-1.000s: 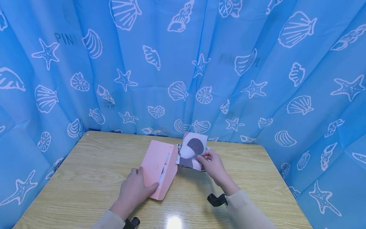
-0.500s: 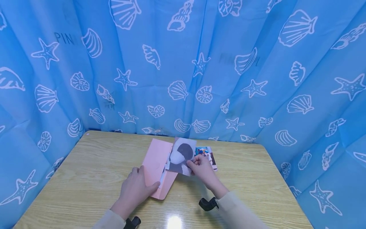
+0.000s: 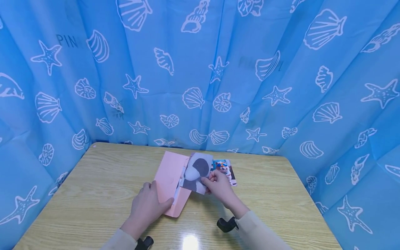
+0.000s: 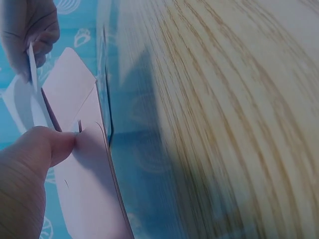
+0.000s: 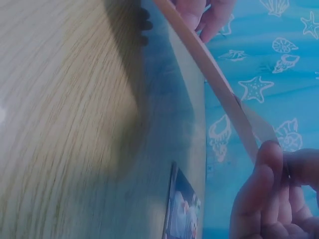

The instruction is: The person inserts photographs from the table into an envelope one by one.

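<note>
My left hand [image 3: 147, 201] grips a pink paper envelope [image 3: 168, 173] by its near left side, thumb over the slit-like opening and flap. In the left wrist view the thumb presses on the pink paper [image 4: 92, 184]. My right hand [image 3: 218, 189] pinches a grey-and-white picture card [image 3: 195, 172] at its right edge. The card's left edge overlaps the envelope's opening; a white edge shows inside the slit. Behind the right hand lies a colourful photo [image 3: 229, 172] of a white animal in sunglasses, partly hidden by the fingers.
A light wood-grain table [image 3: 103, 191] lies under both hands. A blue curtain [image 3: 193, 69] with white shells and starfish hangs behind its far edge. Black wrist devices [image 3: 227, 224] sit below both hands.
My right hand has brought the grey-and-white card left and slightly down to the envelope's opening, uncovering the animal photo on the table. My left hand has stayed on the envelope.
</note>
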{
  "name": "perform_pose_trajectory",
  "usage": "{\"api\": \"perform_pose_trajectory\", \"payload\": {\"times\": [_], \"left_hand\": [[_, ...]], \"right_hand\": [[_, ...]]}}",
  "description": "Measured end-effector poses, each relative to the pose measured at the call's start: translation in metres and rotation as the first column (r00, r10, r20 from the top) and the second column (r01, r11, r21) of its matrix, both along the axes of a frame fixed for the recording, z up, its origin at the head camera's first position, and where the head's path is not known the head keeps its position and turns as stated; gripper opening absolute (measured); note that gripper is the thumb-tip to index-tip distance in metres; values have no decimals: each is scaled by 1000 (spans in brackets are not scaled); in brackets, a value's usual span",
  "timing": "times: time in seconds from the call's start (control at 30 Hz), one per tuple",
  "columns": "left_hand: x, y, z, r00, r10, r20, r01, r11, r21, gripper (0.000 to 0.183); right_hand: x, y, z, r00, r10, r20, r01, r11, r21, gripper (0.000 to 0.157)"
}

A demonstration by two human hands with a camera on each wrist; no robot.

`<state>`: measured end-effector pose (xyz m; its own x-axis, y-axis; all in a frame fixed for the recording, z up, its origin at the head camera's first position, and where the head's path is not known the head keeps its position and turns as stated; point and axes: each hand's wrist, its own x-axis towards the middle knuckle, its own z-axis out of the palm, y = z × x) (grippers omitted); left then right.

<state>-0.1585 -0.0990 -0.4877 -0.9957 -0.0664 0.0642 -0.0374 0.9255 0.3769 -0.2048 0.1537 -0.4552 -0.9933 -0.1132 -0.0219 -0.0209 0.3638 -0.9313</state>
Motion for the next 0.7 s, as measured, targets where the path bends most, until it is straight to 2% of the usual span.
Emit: {"api": "perform_pose_trajectory", "payload": {"times": [0.17, 0.43, 0.7], "left_hand": [[0, 0, -1, 1000, -7, -14, 7, 1000, -5, 102], [0, 3, -2, 1000, -3, -13, 3, 1000, 7, 102], [2, 4, -2, 999, -9, -36, 9, 1000, 6, 100]], "right_hand": [[1, -1, -2, 999, 36, 40, -34, 998, -52, 26], [5, -6, -8, 996, 48, 70, -49, 998, 25, 25], [10, -15, -11, 988, 126, 88, -129, 991, 37, 26]]}}
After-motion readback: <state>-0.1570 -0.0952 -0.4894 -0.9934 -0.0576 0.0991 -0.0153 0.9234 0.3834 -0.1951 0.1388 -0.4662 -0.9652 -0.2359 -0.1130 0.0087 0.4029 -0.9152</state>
